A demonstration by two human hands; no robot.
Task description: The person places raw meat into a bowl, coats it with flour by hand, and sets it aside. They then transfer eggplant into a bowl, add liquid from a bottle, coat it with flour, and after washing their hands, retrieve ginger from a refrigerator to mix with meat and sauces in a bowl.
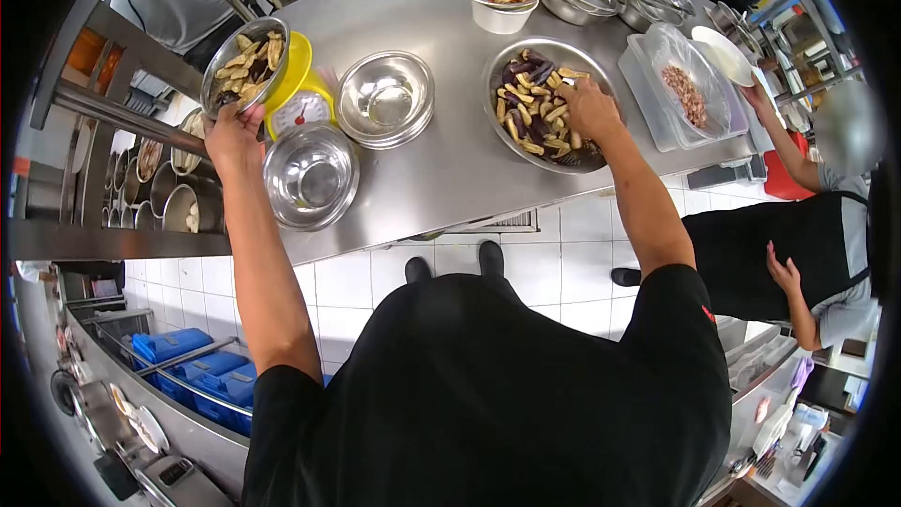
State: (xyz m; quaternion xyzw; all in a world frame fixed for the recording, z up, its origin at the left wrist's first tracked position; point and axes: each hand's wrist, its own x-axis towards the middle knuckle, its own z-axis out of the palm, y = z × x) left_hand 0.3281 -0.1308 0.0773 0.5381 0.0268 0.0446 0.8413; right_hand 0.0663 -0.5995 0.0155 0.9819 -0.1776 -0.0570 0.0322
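Note:
My left hand [236,139] grips the near rim of a steel bowl [208,75] of cut eggplant pieces. That bowl sits tilted on or against a yellow dial scale [299,61]; the contact is hidden. On the right, my right hand [593,111] reaches into a large steel bowl [495,49] of purple-skinned eggplant pieces [537,108]. Its fingers are curled down among the pieces, tips partly hidden. Between my hands stand two places with empty steel bowls: a nested stack [385,94] and, nearer me, another bowl [312,176].
A steel counter [441,169] carries all this. To the right is a plastic tub [648,94] with a bag of diced pinkish meat [683,94]. A co-worker [779,253] in a black apron stands there, one hand at a white plate [721,58]. Metal shelving [113,242] borders the left.

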